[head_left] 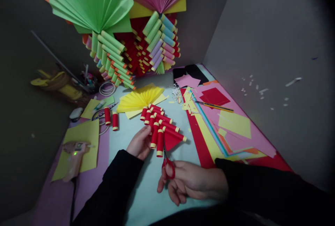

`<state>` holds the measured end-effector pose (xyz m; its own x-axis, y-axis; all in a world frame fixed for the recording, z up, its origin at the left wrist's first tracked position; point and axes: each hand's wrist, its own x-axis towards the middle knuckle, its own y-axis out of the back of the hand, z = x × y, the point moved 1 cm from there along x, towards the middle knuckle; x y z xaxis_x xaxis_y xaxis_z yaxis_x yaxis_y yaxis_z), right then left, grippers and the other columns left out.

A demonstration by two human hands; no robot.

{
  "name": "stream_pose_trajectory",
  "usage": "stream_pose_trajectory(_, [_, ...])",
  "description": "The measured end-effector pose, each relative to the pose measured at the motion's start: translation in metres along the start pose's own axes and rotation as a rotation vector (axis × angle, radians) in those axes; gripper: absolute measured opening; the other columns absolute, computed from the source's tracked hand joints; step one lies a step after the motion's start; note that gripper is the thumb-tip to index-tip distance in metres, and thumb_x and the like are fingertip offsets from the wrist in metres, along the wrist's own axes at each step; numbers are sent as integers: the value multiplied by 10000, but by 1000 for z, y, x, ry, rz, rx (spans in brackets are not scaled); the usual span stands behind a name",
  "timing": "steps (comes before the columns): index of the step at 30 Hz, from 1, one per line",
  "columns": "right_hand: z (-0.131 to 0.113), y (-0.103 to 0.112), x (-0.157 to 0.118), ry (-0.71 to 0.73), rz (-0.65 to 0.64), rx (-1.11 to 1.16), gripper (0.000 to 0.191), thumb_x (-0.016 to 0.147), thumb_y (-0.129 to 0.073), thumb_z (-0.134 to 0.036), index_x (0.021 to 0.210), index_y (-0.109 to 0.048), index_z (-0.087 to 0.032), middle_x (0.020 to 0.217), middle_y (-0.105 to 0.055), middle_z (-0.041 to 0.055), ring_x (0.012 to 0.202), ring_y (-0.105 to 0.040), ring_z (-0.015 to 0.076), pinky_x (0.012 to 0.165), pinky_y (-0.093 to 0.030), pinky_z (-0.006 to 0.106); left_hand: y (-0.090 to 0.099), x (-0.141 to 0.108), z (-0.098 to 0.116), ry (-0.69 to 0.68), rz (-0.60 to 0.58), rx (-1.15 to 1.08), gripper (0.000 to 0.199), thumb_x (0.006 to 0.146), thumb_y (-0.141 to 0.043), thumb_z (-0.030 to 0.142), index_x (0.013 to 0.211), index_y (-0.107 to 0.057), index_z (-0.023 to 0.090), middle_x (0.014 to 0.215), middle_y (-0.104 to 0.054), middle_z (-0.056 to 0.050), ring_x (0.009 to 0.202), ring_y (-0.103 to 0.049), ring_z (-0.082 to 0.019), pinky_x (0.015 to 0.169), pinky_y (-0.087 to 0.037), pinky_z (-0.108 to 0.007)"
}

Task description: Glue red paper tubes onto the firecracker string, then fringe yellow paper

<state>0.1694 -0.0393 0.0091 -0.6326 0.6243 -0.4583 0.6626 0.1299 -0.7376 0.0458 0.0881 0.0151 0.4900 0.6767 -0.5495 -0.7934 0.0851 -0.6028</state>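
In the middle of the table lies a paper firecracker string [154, 133], made of red rolls with pale yellow ends. A yellow pleated paper fan [142, 97] joins its far end. My left hand [141, 143] grips the string's left edge, its fingertips partly hidden beneath the rolls. A pair of red-handled scissors [169, 168] is in my right hand [190, 180], fingers through the loops. The blades point away from me, beside the lowest roll and the red paper piece [171, 140] at the string's near end. Whether the blades touch the paper I cannot tell.
Two loose red rolls [115, 121] stand left of the fan. A glue gun [75, 156] with a green light rests on yellow paper at left. Coloured sheets [234, 124] and a cutter knife [216, 106] lie at right. Finished fan hangings [110, 55] hang at the back wall.
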Motion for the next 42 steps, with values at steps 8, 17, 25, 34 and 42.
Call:
stream_pose_trajectory(8, [0,-2,-2,13,18,10,381,807,-617,-512,862,-469,-166,897,-665,74,490,-584,74,360,-338,165,-4,-2,-2,-20,-20,87,279,729,-728,167,983,-627,110,893,-716,-97,762,-696,-196,738,-561,-303])
stream_pose_trajectory(17, [-4,-2,-1,11,87,-27,351,803,-619,-482,846,-497,-156,791,-635,22,435,-546,56,340,-302,164,-7,-4,-3,-16,10,72,206,758,-691,137,954,-636,108,830,-715,-86,705,-684,-173,671,-560,-268])
stream_pose_trajectory(25, [-8,-3,-2,-8,123,-51,303,788,-625,-434,844,-491,-169,773,-630,13,420,-520,50,318,-306,150,-2,-4,-2,-2,10,71,204,743,-700,145,934,-642,105,816,-720,-89,686,-680,-180,644,-551,-273])
stream_pose_trajectory(34, [-6,-1,0,-2,158,-72,213,801,-589,-362,808,-491,-173,729,-624,4,395,-497,48,311,-291,148,-3,-5,-1,3,27,64,195,736,-699,139,921,-653,101,816,-717,-88,691,-679,-181,656,-556,-283])
stream_pose_trajectory(42, [-8,0,1,17,170,-48,192,830,-554,-354,819,-460,-186,734,-623,2,396,-492,53,305,-275,152,-2,-5,-3,28,17,67,230,707,-738,159,912,-654,100,828,-716,-96,712,-679,-182,686,-556,-286])
